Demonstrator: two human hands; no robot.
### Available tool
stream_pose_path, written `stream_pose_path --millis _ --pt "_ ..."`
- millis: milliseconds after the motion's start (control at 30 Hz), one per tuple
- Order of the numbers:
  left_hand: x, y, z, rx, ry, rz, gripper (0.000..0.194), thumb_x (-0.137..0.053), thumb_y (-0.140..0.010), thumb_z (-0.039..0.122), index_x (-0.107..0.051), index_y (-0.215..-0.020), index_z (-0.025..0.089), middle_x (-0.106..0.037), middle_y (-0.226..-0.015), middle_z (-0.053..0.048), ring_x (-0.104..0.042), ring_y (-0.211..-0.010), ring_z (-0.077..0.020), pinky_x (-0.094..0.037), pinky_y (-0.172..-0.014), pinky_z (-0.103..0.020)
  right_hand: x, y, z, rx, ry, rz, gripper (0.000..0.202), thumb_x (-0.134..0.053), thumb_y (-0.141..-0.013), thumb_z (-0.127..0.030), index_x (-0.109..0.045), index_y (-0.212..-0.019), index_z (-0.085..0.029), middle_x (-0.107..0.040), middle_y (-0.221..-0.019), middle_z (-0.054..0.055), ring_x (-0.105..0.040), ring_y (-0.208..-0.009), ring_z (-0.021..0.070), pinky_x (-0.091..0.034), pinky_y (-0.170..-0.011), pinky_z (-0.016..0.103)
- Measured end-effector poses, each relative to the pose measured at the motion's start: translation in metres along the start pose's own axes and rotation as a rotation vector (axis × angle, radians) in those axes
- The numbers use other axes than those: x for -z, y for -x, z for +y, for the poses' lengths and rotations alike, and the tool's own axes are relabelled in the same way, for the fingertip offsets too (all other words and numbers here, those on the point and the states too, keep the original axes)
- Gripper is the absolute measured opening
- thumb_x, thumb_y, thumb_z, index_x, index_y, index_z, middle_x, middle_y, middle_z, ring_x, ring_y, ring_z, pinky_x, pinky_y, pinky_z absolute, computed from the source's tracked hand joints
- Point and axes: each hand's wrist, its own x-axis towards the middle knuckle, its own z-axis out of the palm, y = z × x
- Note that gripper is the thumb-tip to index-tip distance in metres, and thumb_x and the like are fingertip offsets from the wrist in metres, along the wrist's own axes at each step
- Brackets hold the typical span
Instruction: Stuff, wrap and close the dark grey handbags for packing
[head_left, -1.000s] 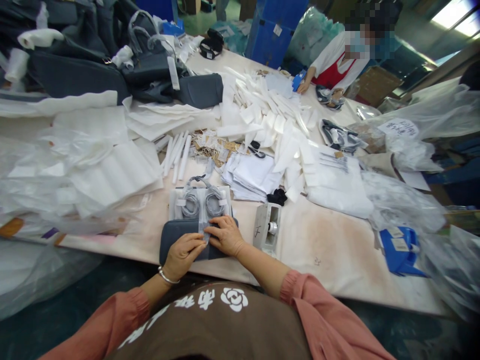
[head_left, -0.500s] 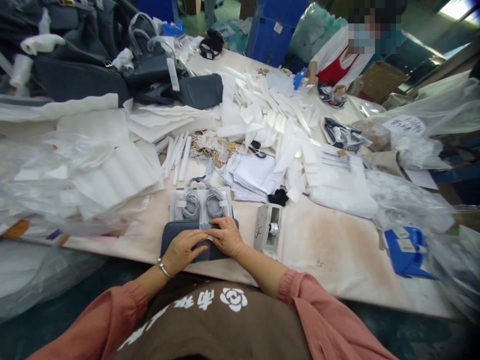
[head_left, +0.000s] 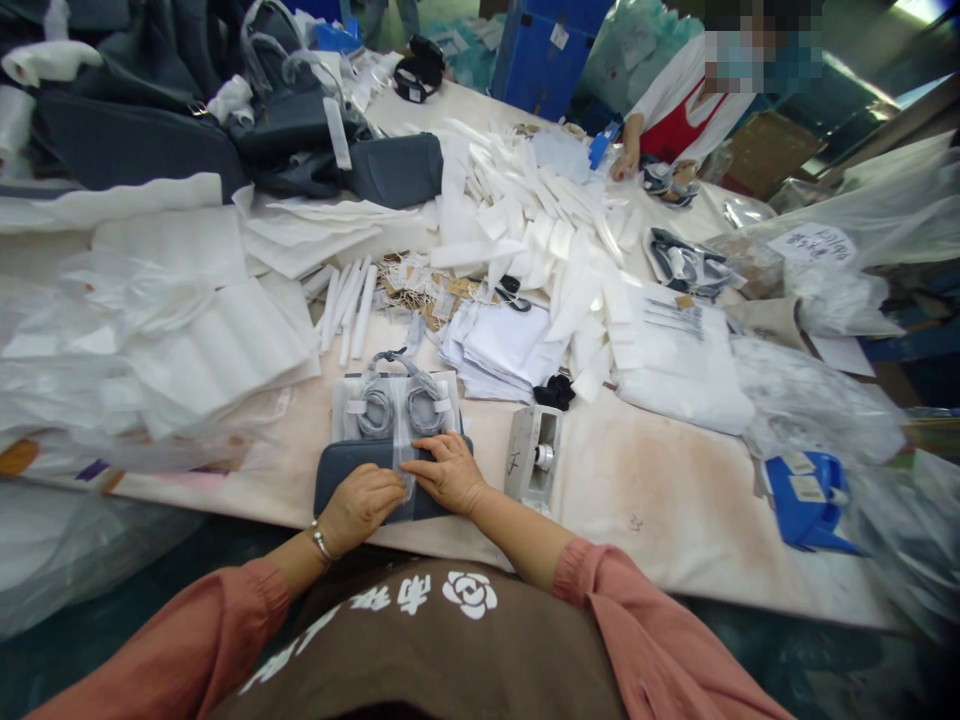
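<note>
A dark blue bag (head_left: 341,468) lies at the table's front edge. Its grey wrapped straps (head_left: 375,412) are coiled in two loops on white sheets at its far side. Down the middle of the bag runs a translucent strip (head_left: 403,425). My left hand (head_left: 361,508) has its fingers closed together on the strip's near part. On the bag's right half rests my right hand (head_left: 450,476), its fingers stretched out and fingertips touching the strip. A grey tape dispenser (head_left: 534,460) stands just right of my right hand.
White paper sheets (head_left: 502,350) and tags on strings (head_left: 420,290) lie beyond the bag. Foam sheets (head_left: 217,340) cover the left side, with dark bags (head_left: 135,140) behind. A blue dispenser (head_left: 806,500) sits at right. Another person (head_left: 679,125) works across the table.
My left hand's fingers have drawn together and slid slightly nearer to me along the strip. The right hand stays on the bag. The view has shifted slightly.
</note>
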Motion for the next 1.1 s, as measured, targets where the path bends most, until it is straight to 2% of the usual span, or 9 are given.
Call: stream_pose_path --millis 133,300,367,500,567,667,833,1000,1100 --pt "-0.006 0.006 -0.003 -0.052 -0.067 -0.014 0.019 -0.050 -0.086 0.018 -0.066 -0.096 0.022 -0.070 -0.098 -0.004 -0.061 -0.095 -0.0154 -0.041 -0.084 -0.031 0.000 0.000 0.002 0.011 -0.023 -0.013 0.025 -0.053 -0.085 -0.035 -0.064 -0.108 -0.037 -0.052 -0.123 0.002 -0.042 -0.109 0.0208 -0.020 -0.104 0.046" --pt "-0.010 0.022 -0.004 -0.106 -0.131 -0.098 0.030 -0.043 -0.089 0.013 -0.061 -0.111 0.024 -0.065 -0.115 -0.003 -0.055 -0.111 -0.0157 -0.033 -0.098 -0.033 0.000 0.003 0.006 0.032 -0.055 -0.034 0.023 -0.056 -0.082 -0.032 -0.067 -0.102 -0.036 -0.049 -0.127 0.001 -0.041 -0.111 0.0217 -0.018 -0.104 0.047" --pt "-0.008 0.028 -0.006 -0.115 -0.140 -0.142 0.033 -0.044 -0.090 0.018 -0.056 -0.119 0.026 -0.062 -0.120 -0.003 -0.051 -0.116 -0.0143 -0.026 -0.104 -0.032 0.002 0.004 0.007 0.049 -0.058 -0.038 0.024 -0.057 -0.080 -0.029 -0.068 -0.101 -0.036 -0.048 -0.129 0.001 -0.040 -0.113 0.0220 -0.017 -0.105 0.047" --pt "0.000 0.035 -0.013 -0.125 -0.191 -0.252 0.042 -0.047 -0.088 0.039 -0.046 -0.129 0.030 -0.056 -0.128 -0.002 -0.043 -0.123 -0.0148 -0.007 -0.112 -0.038 0.008 0.004 0.006 0.093 -0.034 -0.062 0.027 -0.058 -0.077 -0.028 -0.067 -0.102 -0.034 -0.045 -0.133 0.001 -0.038 -0.117 0.0226 -0.015 -0.106 0.048" --pt "0.002 0.036 -0.018 -0.161 -0.234 -0.285 0.044 -0.045 -0.088 0.043 -0.045 -0.130 0.032 -0.055 -0.129 -0.002 -0.042 -0.125 -0.0153 -0.005 -0.112 -0.039 0.011 0.008 0.001 0.105 0.004 -0.090 0.029 -0.058 -0.078 -0.028 -0.066 -0.105 -0.034 -0.044 -0.135 0.001 -0.036 -0.121 0.0228 -0.014 -0.107 0.048" --pt "-0.001 0.038 -0.027 -0.234 -0.277 -0.259 0.040 -0.044 -0.089 0.041 -0.047 -0.128 0.034 -0.057 -0.127 -0.001 -0.042 -0.124 -0.0156 -0.005 -0.112 -0.040 0.011 0.021 -0.012 0.065 0.086 -0.120 0.031 -0.054 -0.082 -0.032 -0.061 -0.112 -0.034 -0.042 -0.138 0.001 -0.031 -0.127 0.0231 -0.014 -0.107 0.049" --pt "-0.017 0.042 -0.045 -0.300 -0.256 -0.159 0.036 -0.044 -0.089 0.042 -0.052 -0.123 0.036 -0.060 -0.122 0.001 -0.048 -0.119 -0.0154 0.005 -0.112 -0.042 0.004 0.037 -0.038 -0.107 0.219 -0.129 0.045 -0.048 -0.085 -0.048 -0.047 -0.128 -0.033 -0.031 -0.145 0.004 -0.025 -0.132 0.0247 -0.017 -0.106 0.050" --pt "-0.019 0.029 -0.059 -0.280 -0.222 -0.110 0.032 -0.044 -0.088 0.044 -0.058 -0.116 0.037 -0.061 -0.122 0.001 -0.051 -0.116 -0.0184 0.001 -0.111 -0.045 0.013 0.012 -0.056 -0.228 0.335 -0.164 0.041 -0.051 -0.086 -0.043 -0.048 -0.125 -0.034 -0.027 -0.147 0.004 -0.026 -0.131 0.0265 -0.020 -0.105 0.052" --pt "-0.016 0.022 -0.062 -0.273 -0.200 -0.097 0.032 -0.043 -0.088 0.044 -0.060 -0.114 0.037 -0.061 -0.121 0.000 -0.051 -0.116 -0.0207 -0.003 -0.110 -0.047 0.031 0.002 -0.061 -0.278 0.307 -0.134 0.034 -0.053 -0.085 -0.037 -0.054 -0.118 -0.029 -0.040 -0.139 0.005 -0.039 -0.122 0.0250 -0.029 -0.101 0.046"
